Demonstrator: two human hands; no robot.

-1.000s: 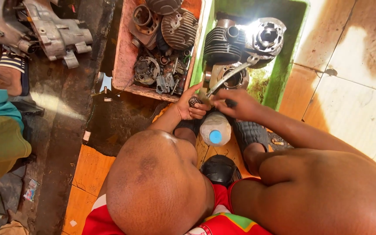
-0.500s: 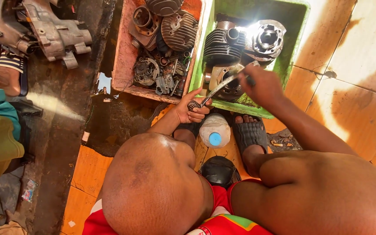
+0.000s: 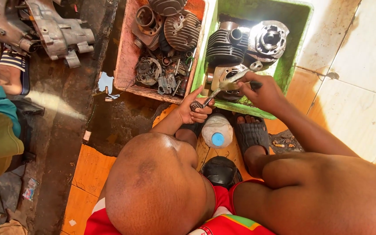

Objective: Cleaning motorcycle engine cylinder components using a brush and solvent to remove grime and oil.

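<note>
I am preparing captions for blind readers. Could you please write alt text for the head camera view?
Seen from above, a crouching person's left hand holds a small toothed metal part while the right hand holds a brush over a green crate of engine cylinders. A red crate of greasy parts sits beside it, and a plastic bottle stands between the sandalled feet.

Hard daylight falls from above, bright and warm. The pale tiles (image 3: pixel 362 65) at far right are nearly washed out, and glare sits on the metal casing (image 3: pixel 268 39) in the green bin (image 3: pixel 299 26). A sunlit streak crosses the dark floor (image 3: pixel 57 104) at left, which otherwise lies in deep shadow. Shadows are short and sharp-edged. Focus is crisp at the centre; the near shoulder (image 3: pixel 327 196) and head (image 3: pixel 153 187) loom large and slightly soft, and the wide lens bends lines at the edges.
</note>
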